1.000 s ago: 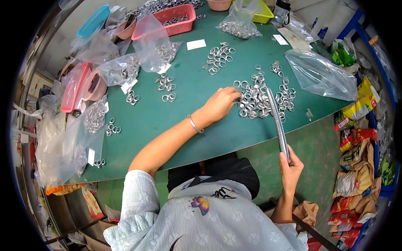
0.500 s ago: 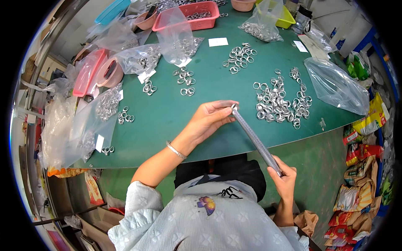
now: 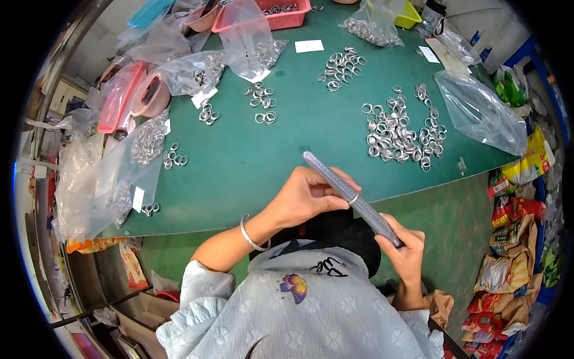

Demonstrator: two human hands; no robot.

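My right hand [image 3: 405, 242] is closed round the thick lower end of a grey tapered ring sizing stick [image 3: 330, 176], which slants up to the left over the table's front edge. Partway along the stick sits a silver ring [image 3: 354, 199], pinched by the fingers of my left hand [image 3: 317, 192]. A silver bangle [image 3: 250, 236] circles my left wrist. Beyond the stick, a large pile of silver rings [image 3: 391, 133] lies on the green table [image 3: 257, 173]. Smaller clusters of rings [image 3: 341, 69] lie farther back and toward the left.
Clear plastic bags of rings [image 3: 147, 146] line the left side, some with white paper slips. An unfilled-looking plastic bag [image 3: 478, 113] lies at the right edge. A pink basket [image 3: 287, 20] and a lime tray [image 3: 408, 15] stand at the back. Colourful packages [image 3: 499, 272] are stacked at the right.
My left hand has slid the ring from the thin tip down along the stick toward my right hand. The view has shifted slightly.
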